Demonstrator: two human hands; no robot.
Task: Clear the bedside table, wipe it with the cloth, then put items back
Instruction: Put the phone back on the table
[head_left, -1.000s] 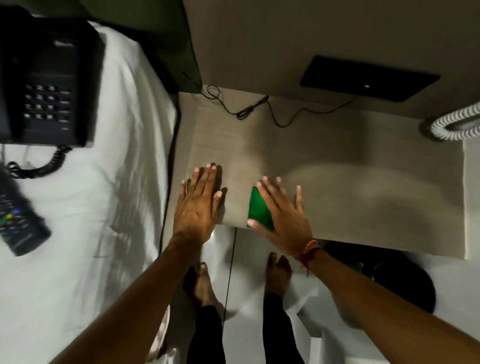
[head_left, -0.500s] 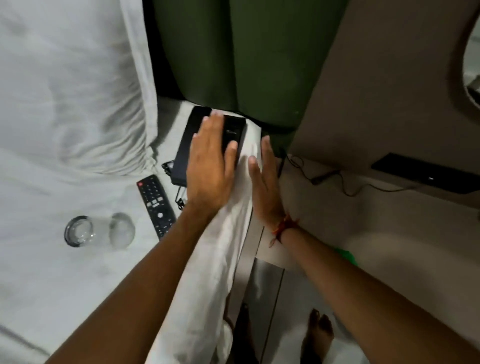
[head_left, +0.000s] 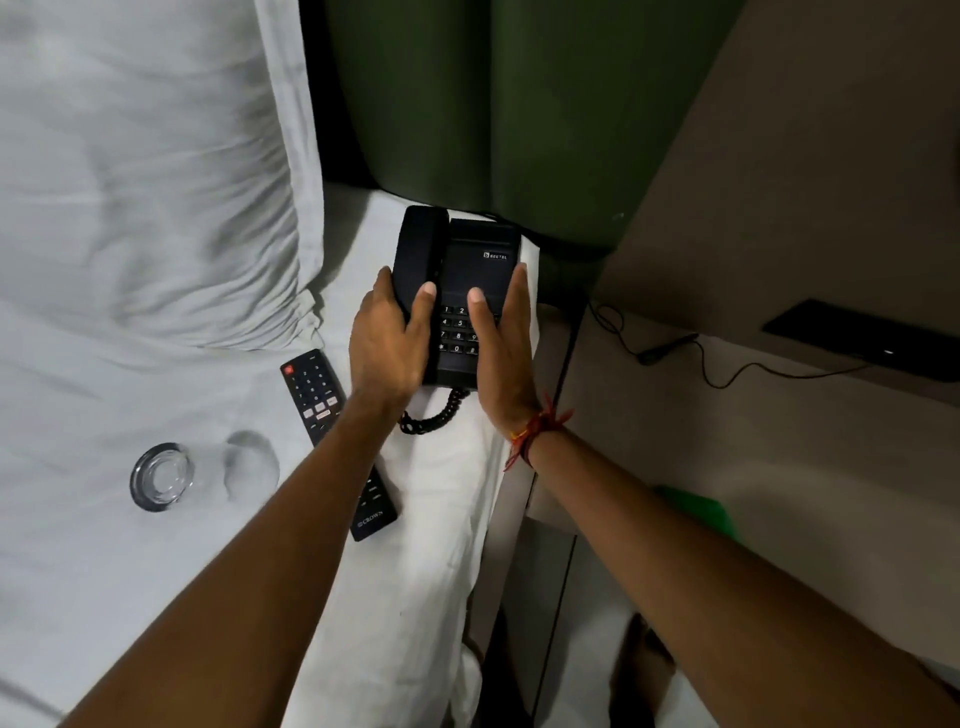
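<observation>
- Phone (head_left: 470, 270): black plastic desk set on the white bed sheet (head_left: 156, 571), "BEETEL" printed in white just beyond the right thumb tip; keypad digits 1, 2, 4, 5, 7, 8, 0 and a star readable between the two thumbs.
- Left hand (head_left: 387, 345): clamped on the handset side, thumb lying over the top, other fingers wrapped round the far edge and hidden.
- Right hand (head_left: 501, 343): flat against the opposite side, thumb on the keys, fingers straight and together along the edge; gripped from both sides.
- Red thread band (head_left: 535, 428) on the right wrist.
- Coiled cord (head_left: 434, 413): black, ribbed, looping out just below the heels of both palms.
- Remote (head_left: 337, 441): long, black, matte, just left of the left wrist, partly under the forearm; "CROWN" readable at its near end, red button at the far end.
- Glass (head_left: 161, 475): clear, round, on its side on the sheet, well left of the left forearm.
- Pillow (head_left: 145, 171): white, creased, beyond and left of the left fingers.
- Table (head_left: 779, 467): pale wood-grain top, right of the right forearm, bare and open save a thin black cable (head_left: 670, 348) at its back.
- Cloth (head_left: 701, 512): green, blurred, at the table's near edge, beside the right forearm.
- Green padded headboard (head_left: 493, 104) just past the fingertips; little room beyond the phone.
</observation>
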